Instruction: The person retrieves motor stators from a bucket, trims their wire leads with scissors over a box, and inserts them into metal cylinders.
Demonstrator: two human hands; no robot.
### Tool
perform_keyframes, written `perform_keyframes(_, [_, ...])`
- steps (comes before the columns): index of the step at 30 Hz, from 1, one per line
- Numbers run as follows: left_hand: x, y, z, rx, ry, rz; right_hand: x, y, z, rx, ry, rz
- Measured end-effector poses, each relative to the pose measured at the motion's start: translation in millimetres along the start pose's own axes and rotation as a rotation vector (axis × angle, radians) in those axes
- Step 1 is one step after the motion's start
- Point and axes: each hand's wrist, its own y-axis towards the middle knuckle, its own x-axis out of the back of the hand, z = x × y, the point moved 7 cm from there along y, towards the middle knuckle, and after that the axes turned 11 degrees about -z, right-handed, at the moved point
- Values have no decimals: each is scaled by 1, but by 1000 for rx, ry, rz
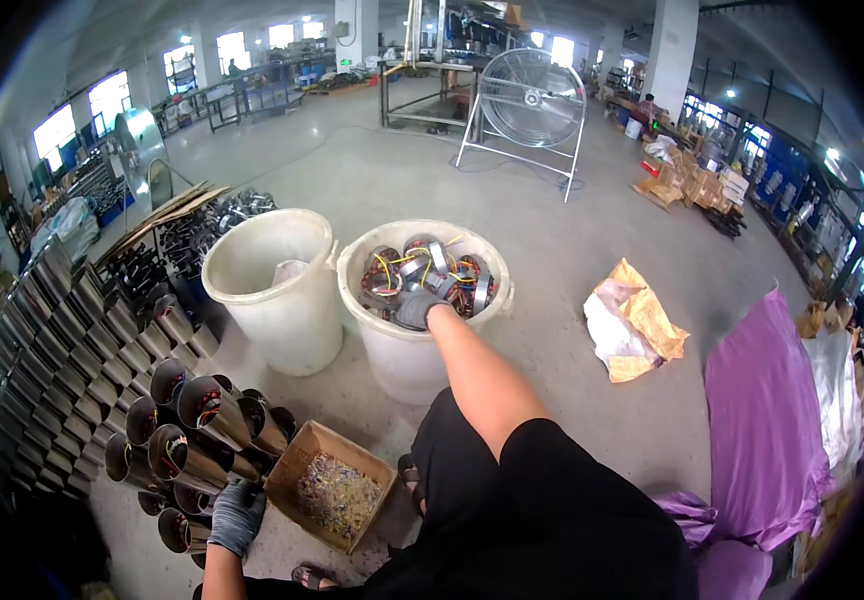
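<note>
My right hand [417, 309], in a grey glove, reaches into a whitish plastic bucket [407, 365] at its near rim. It touches the motor stators [414, 268] piled inside, metal rings with copper-red windings and yellow and dark lead wires. Its fingertips are hidden, so I cannot see whether it grips one. My left hand [237, 515], also gloved, lies with fingers stretched out against the metal cylinders [169, 452] at lower left, beside a cardboard box [384, 485]. Several of these upright cylinders have red windings and wires inside. The box holds small colourful wire scraps [337, 497].
A second whitish bucket [287, 335] stands left of the first, with something pale inside. Rows of metal cylinders [62, 390] are stacked at far left. A crumpled paper sack [642, 320] and purple sacks [762, 420] lie to the right. A large fan [532, 97] stands farther back.
</note>
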Motion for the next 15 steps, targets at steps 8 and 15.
perform_keyframes(8, [-6, -8, 11, 82, 77, 73, 30, -20, 28, 37, -34, -62])
perform_keyframes(15, [62, 4, -51, 61, -90, -82, 128, -61, 52, -280, 256, -583])
